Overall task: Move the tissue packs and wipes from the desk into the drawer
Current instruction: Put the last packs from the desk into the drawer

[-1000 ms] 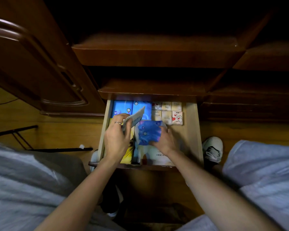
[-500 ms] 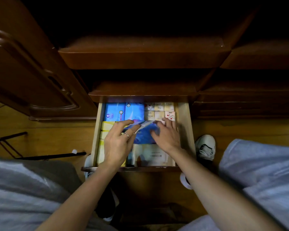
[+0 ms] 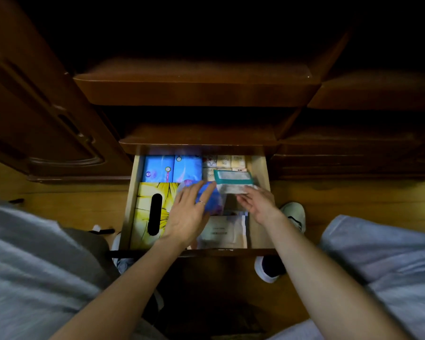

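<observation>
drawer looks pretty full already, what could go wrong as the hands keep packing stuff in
The teal-edged pack in the right hand sits tilted on top of the small cream packs; left high, it might catch the desk edge when the drawer shuts. The left hand lies flat on the blue pack, which looks loose and could slide toward the yellow tissue box.

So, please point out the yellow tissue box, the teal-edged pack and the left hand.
yellow tissue box (image 3: 146,192): head view, on its top left of the slot.
teal-edged pack (image 3: 233,176): head view, its middle.
left hand (image 3: 189,214): head view, its back.
</observation>
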The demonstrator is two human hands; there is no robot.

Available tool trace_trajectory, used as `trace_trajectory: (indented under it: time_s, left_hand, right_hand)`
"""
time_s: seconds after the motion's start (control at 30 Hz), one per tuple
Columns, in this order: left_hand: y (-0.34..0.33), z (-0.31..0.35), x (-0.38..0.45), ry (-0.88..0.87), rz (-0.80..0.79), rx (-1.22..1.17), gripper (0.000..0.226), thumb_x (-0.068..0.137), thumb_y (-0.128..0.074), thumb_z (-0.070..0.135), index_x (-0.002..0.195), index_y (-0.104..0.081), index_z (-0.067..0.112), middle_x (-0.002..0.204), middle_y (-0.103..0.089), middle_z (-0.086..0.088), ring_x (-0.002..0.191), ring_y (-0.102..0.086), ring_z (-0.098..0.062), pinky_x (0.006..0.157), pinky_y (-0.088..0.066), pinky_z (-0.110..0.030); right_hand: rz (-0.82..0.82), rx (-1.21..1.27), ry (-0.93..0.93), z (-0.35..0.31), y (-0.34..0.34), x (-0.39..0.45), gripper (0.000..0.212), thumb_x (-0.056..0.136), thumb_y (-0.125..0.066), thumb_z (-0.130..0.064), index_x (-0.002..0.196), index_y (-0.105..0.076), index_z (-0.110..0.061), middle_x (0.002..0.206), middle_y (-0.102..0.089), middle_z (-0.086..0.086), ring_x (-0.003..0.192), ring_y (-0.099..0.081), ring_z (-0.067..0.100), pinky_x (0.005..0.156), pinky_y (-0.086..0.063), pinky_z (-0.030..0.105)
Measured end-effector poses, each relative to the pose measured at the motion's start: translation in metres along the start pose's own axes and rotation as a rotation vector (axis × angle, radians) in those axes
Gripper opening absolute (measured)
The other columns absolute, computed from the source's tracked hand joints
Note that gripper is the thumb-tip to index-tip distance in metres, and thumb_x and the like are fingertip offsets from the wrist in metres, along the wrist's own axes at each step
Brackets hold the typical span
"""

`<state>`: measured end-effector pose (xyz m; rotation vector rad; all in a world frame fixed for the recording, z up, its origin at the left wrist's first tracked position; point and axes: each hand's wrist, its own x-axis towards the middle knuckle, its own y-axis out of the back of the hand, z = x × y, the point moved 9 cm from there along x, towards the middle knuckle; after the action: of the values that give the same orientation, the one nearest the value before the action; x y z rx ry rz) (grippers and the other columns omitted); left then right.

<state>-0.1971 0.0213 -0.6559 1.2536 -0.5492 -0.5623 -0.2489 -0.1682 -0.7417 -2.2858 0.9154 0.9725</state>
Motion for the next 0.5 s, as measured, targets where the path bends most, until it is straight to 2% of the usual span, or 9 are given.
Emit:
trace_trajectory:
  time_s: [0.07,0.13,0.2,0.23,0.33,0.43,0.5]
  left_hand:
    - [-0.011,-0.02,-0.006,0.103,-0.063,0.008,0.077,0.088,-0.07,0.032,0.155,-0.034,0.018,0.156,-0.038,-0.014,0.144,-0.034,-0.034,0.118,-0.028,-0.047]
    - [-0.021,-0.035,-0.012,0.135,-0.105,0.005,0.072,0.092,-0.064,0.041,0.154,-0.035,0.018,0.16,-0.032,-0.013,0.147,-0.028,-0.033,0.12,-0.027,-0.048]
    - [-0.032,-0.043,-0.011,0.104,-0.159,0.043,0.076,0.093,-0.057,0.051,0.156,-0.03,0.02,0.163,-0.025,-0.012,0.15,-0.022,-0.031,0.121,-0.022,-0.048]
    - [-0.038,-0.045,-0.007,0.081,-0.201,0.077,0.08,0.092,-0.054,0.057,0.158,-0.024,0.022,0.165,-0.021,-0.012,0.152,-0.017,-0.031,0.123,-0.017,-0.048]
    - [-0.063,-0.044,0.013,0.007,-0.369,0.171,0.087,0.09,-0.048,0.064,0.158,-0.017,0.02,0.164,-0.018,-0.013,0.152,-0.013,-0.033,0.125,-0.009,-0.048]
    - [-0.088,-0.045,0.029,-0.08,-0.549,0.333,0.088,0.086,-0.053,0.059,0.154,-0.023,0.012,0.156,-0.033,-0.014,0.146,-0.026,-0.035,0.122,-0.016,-0.047]
    - [-0.099,-0.045,0.034,-0.138,-0.613,0.455,0.085,0.088,-0.055,0.057,0.151,-0.026,0.009,0.151,-0.04,-0.014,0.14,-0.034,-0.034,0.118,-0.024,-0.046]
  right_hand:
    - [0.065,0.001,0.024,-0.007,-0.005,0.018,0.02,0.099,-0.062,-0.004,0.118,-0.059,-0.006,0.114,-0.07,0.02,0.1,-0.071,0.03,0.078,-0.06,0.032]
    - [0.106,0.012,0.03,-0.009,-0.013,0.033,0.018,0.099,-0.061,-0.004,0.117,-0.059,-0.006,0.112,-0.071,0.02,0.092,-0.072,0.029,0.068,-0.062,0.028]
    - [0.149,0.029,0.027,-0.008,-0.017,0.046,0.011,0.1,-0.06,-0.006,0.11,-0.061,-0.008,0.107,-0.073,0.016,0.082,-0.074,0.024,0.059,-0.062,0.027]
    - [0.179,-0.003,0.034,-0.009,-0.017,0.052,0.007,0.1,-0.059,-0.008,0.106,-0.062,-0.011,0.105,-0.074,0.014,0.08,-0.074,0.022,0.06,-0.062,0.028]
    - [0.249,-0.145,0.061,-0.008,-0.011,0.065,0.013,0.102,-0.055,-0.011,0.111,-0.065,-0.011,0.106,-0.074,0.013,0.087,-0.073,0.023,0.081,-0.06,0.036]
    - [0.275,-0.157,0.06,0.001,-0.005,0.064,0.011,0.102,-0.055,-0.011,0.101,-0.065,-0.013,0.097,-0.074,0.01,0.081,-0.069,0.02,0.088,-0.059,0.04]
    - [0.295,-0.164,0.075,0.006,0.0,0.06,0.011,0.102,-0.056,-0.014,0.104,-0.066,-0.013,0.09,-0.074,0.007,0.079,-0.069,0.019,0.089,-0.06,0.042]
